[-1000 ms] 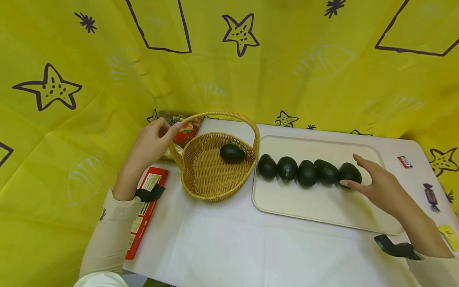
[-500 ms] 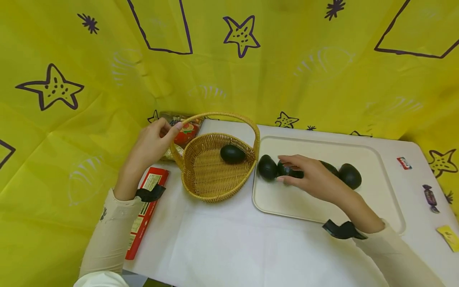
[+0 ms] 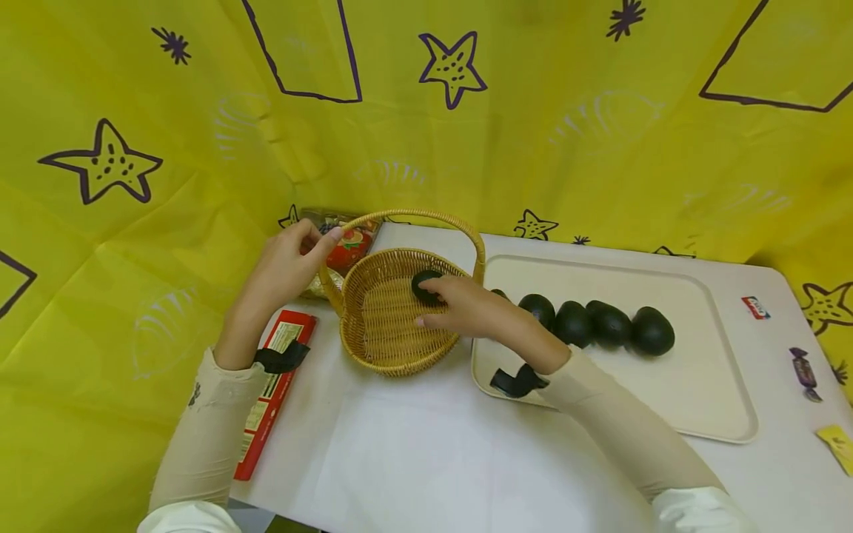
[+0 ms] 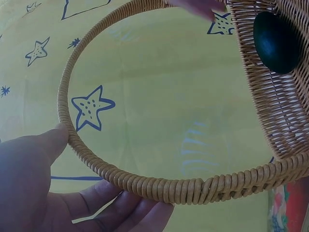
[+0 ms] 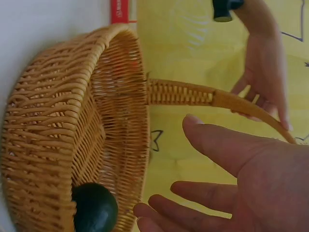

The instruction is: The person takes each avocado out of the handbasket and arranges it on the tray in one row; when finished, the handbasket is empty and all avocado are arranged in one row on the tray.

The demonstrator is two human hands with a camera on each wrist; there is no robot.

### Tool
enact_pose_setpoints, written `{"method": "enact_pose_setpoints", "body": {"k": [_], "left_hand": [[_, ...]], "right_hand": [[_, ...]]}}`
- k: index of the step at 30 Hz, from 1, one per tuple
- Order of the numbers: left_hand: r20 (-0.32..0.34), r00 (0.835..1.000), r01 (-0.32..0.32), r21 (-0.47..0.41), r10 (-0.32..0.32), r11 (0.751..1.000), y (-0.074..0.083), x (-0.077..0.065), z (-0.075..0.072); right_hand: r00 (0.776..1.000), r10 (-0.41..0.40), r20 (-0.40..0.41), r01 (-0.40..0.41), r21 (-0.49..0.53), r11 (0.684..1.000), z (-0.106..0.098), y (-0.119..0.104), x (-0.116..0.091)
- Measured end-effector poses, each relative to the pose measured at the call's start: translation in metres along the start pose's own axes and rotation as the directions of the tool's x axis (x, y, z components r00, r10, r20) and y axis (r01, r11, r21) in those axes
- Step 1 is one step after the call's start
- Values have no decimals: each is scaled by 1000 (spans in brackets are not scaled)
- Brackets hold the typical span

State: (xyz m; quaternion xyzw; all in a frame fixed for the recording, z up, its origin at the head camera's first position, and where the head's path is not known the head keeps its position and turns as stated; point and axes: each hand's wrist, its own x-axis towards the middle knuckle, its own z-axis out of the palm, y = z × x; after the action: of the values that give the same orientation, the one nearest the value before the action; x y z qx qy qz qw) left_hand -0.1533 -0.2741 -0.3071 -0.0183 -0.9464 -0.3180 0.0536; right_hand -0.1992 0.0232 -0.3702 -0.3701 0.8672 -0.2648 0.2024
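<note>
A heart-shaped wicker basket (image 3: 400, 366) stands on the table with one dark green avocado (image 4: 276, 42) inside. My left hand (image 3: 283, 266) holds the left side of its arched handle (image 4: 166, 189) between thumb and fingers. Over the right part of the basket reaches my right hand (image 3: 460, 305), fingers spread and holding nothing. In the right wrist view that hand (image 5: 241, 179) is near the basket's opening, close to the avocado (image 5: 95, 208); in the head view its fingers partly cover the fruit. A row of several avocados (image 3: 608, 323) lies on the cream tray (image 3: 640, 400), the leftmost mostly hidden behind my right hand.
A red flat box (image 3: 269, 403) lies left of the basket. Behind the left hand sit colourful packages (image 3: 349, 248). Small wrapped sweets, including a purple one (image 3: 805, 374) and a yellow one (image 3: 836, 446), lie right of the tray. A yellow curtain (image 3: 426, 163) hangs behind the table.
My right hand has swept left, from the rightmost avocado across the row to above the basket. The left hand has stayed on the handle, and the avocados on the tray look unmoved.
</note>
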Motion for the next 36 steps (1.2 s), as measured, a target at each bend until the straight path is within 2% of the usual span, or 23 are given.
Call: {"method": "enact_pose_setpoints", "body": {"k": [6,11,17,24,27,30,34,36], "left_hand": [[-7,1000,12,0,-12,1000,-1,-1,-1],[-2,1000,23,4,-23,1000,0,-1,-1],[4,1000,26,3,-26,1000,0,-1,-1],[-3,1000,22,1,-22,1000,0,0,0],[-3,1000,21,-1,-21,1000,1,0,0],[5,1000,19,-2,-19,1000,2,0,-1],[10,1000,22,-5,-22,1000,2,-1,-1],[9,1000,23,-6,-23,1000,1,-1,0]], "right_hand": [[989,123,78,-116,-86,990,4,-15,42],[977,202,66,-192,-139,972,9,-16,66],[967,252,35,-239,-222,945,15,-11,81],[954,297,42,-280,-231,932,16,-5,88],[958,283,51,-260,-270,927,16,-4,90],[968,236,90,-196,-322,926,18,-6,90],[978,114,173,-55,-313,948,20,-8,91],[982,40,184,15,-289,957,20,-9,91]]}}
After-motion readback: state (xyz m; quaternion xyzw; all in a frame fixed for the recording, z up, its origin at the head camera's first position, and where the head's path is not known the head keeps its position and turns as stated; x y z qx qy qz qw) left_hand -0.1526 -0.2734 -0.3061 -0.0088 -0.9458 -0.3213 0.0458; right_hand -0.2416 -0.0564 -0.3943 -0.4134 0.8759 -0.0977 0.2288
